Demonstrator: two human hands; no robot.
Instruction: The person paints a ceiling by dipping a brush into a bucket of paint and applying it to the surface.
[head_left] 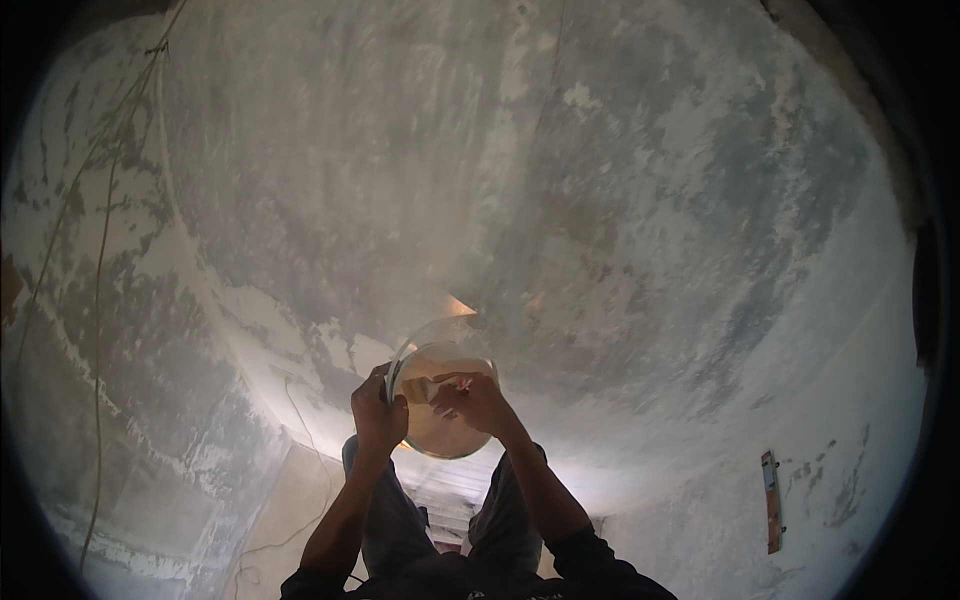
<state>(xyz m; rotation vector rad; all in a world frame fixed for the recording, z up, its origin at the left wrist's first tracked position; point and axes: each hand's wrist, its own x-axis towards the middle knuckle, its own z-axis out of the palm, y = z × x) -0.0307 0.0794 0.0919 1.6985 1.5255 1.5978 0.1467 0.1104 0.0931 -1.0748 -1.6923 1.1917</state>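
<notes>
My left hand point(378, 410) grips the left side of a round, clear-walled container point(445, 440) holding a tan substance, held out over my legs. Inside the container's opening, my right hand point(470, 405) has its fingers closed on a brush point(420, 390) with a pale, flat head at the left. The fingers hide most of the brush's handle.
Mottled plastered surfaces point(650, 200) curve around me. Cables point(98, 350) hang on the left. A narrow wooden strip point(772, 510) is fixed at the lower right. My legs point(385, 515) straddle pale slatted steps or boards point(455, 500) below. A small orange-lit patch point(460, 305) shows above the container.
</notes>
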